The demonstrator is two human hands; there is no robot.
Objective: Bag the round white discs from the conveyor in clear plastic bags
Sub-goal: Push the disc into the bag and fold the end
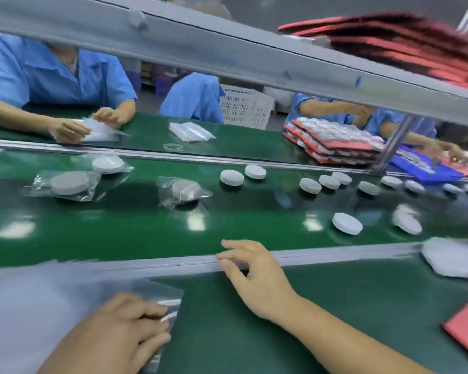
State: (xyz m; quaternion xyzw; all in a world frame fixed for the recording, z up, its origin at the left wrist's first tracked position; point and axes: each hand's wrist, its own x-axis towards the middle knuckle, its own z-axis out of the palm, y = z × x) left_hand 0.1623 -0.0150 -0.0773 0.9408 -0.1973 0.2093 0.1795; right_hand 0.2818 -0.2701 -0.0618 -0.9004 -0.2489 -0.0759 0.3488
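Grey overhead beam (227, 49) slanting across upper frame, cutting off blue-shirted workers (52, 76) beyond; white crate (243, 106) at upper centre, red trays (335, 147) stacked with discs at right centre, pile of bags (191, 132) on far side. Round white discs (347, 223) lying bare on green conveyor (119, 233) at centre right, bagged discs (70, 183) at centre left. Left hand (119, 327) at lower left, fingers nearly straight, pressing clear plastic bag (160, 294) onto desk (281, 333); right hand (254, 276) at lower centre over metal rail (92, 265), fingers loosely spread, slightly bent, holding nothing, nearest disc up-right of it and apart.
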